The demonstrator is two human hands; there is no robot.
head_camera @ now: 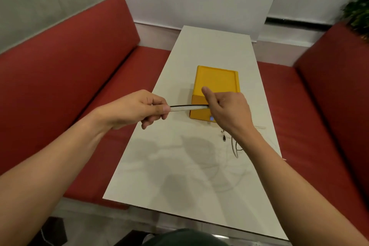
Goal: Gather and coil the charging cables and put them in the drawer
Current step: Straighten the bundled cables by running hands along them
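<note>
So both hands are closed on the cables [188,106]: the left hand [137,109] pinches one end of the bunch and the right hand [227,110] grips the other, stretched just above the white surface [159,166] in front of the yellow drawer box [216,84]. Loose ends [235,146] trail under the right wrist. They look light and floppy, so I'd hold mid-bunch, not by the plugs.
</note>
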